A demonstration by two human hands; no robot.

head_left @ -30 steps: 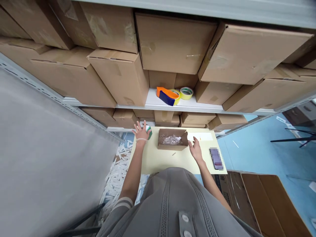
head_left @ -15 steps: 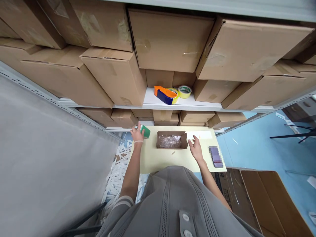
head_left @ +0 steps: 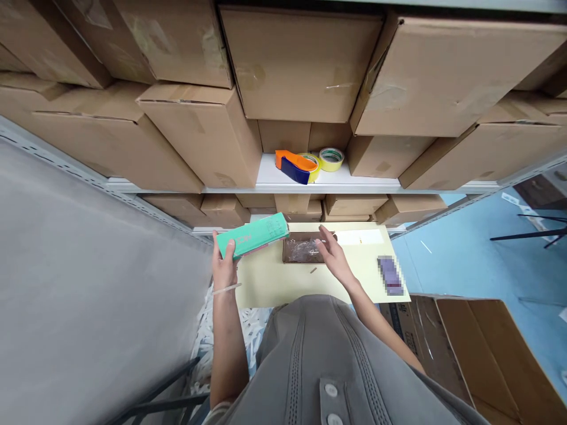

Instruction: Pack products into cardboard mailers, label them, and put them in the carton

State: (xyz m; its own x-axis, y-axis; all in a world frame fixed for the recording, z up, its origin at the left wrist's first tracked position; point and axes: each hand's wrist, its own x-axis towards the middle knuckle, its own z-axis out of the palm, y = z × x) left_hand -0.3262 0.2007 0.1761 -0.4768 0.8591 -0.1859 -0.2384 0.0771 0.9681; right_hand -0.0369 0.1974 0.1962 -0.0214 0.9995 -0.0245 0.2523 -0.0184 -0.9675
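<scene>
My left hand (head_left: 225,263) grips one end of a long green box (head_left: 253,236), its thumb on the near face. The box is tilted, its far end raised toward the upper right over the table's left part. An open brown cardboard box (head_left: 287,251) stands on the pale yellow tabletop (head_left: 274,289), with crumpled clear plastic wrap (head_left: 303,251) inside. Over that box's right end hovers my right hand (head_left: 333,255), fingers apart and holding nothing; whether it touches the rim I cannot tell.
On the shelf above lie an orange and blue tape dispenser (head_left: 295,167) and a tape roll (head_left: 331,159). Cardboard boxes (head_left: 301,65) fill the shelves. A blurred purple item (head_left: 390,275) lies at the table's right. A large open carton (head_left: 491,354) stands on the floor.
My left hand has lifted the green box from the table's back left and swung it up toward me. My right hand has moved left, over the open cardboard box.
</scene>
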